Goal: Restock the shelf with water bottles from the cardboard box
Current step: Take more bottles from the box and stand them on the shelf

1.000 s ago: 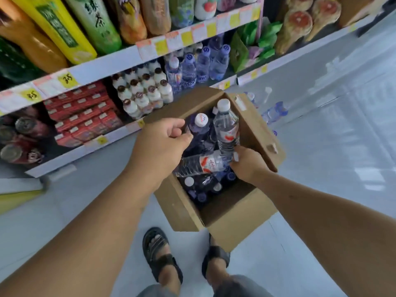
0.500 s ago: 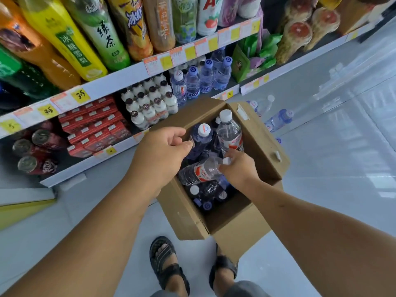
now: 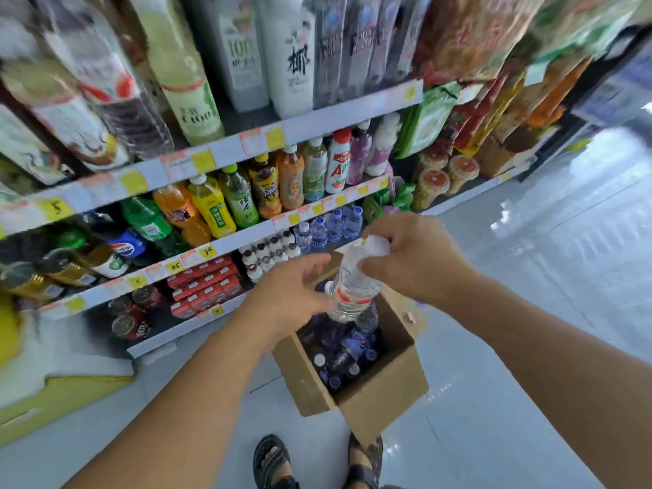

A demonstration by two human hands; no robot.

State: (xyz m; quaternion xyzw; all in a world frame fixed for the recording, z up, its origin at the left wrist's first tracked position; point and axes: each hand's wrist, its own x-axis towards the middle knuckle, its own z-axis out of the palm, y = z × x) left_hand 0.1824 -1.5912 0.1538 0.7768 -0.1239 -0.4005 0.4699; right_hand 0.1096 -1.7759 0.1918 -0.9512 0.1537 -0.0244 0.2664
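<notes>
The bottle (image 3: 352, 294) has come up out of the box (image 3: 382, 393). Half a second ago it lay on its side on the pile (image 3: 342, 351) inside. Now it hangs nearly upright above the open top, cap up, with its base just over the pile. My head has lifted too, so far more of the shelf (image 3: 183, 328) shows than before.

My right hand (image 3: 416, 259) has the bottle by the neck, fingers curled round it just under the white cap. I judge I took that end because it was the one lying free on the pile.

My left hand (image 3: 293, 298) has left the box rim and sits low beside the bottle's left side. Its fingers are loosely spread and hold nothing. The thumb is close to the bottle's body, but I cannot tell whether it touches. I think it is there to take the body so I can set the bottle down upright.

The box stands on the floor (image 3: 529, 347) at the foot of the shelf, between my feet and the lowest board, which keeps the carry short. The water row (image 3: 335, 225) I am filling stands just beyond the box, blue caps up.

Both forearms reach in from below. The right wrist is bent downward over the bottle, and the left is nearly straight.
</notes>
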